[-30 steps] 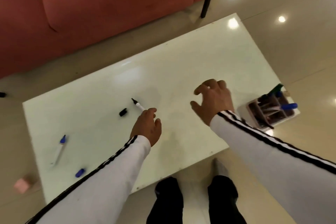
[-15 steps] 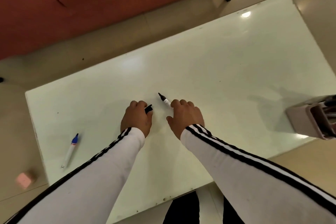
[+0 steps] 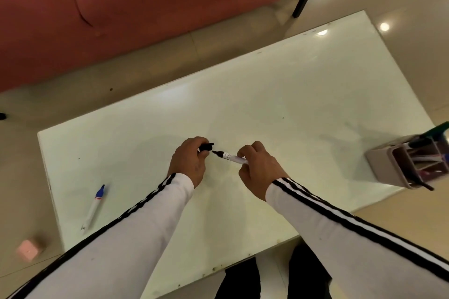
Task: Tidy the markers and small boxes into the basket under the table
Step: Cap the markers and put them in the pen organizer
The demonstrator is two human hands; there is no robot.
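Nearest: blue marker [image 3: 94, 206] lying uncapped on desk [image 3: 279, 94], left edge. Mid-desk: left hand [image 3: 190, 164] pinching black cap [image 3: 206, 146], right hand [image 3: 258, 171] gripping black marker [image 3: 229, 156], tip just short of cap. Right edge: organiser box [image 3: 398, 165] holding more markers

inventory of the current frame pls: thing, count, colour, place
black marker: 1, white barrel, black tip, uncapped, held in right hand
black cap: 1, black, in left hand, just off the tip
blue marker: 1, white barrel, blue tip, uncapped, table's left end
organiser box: 1, pale pink, table's right end, holds several pens
table: 1, white, centre
sofa: 1, red, behind table
small cube: 1, pink, floor at left
left hand: 1, closed on cap
right hand: 1, closed on black marker
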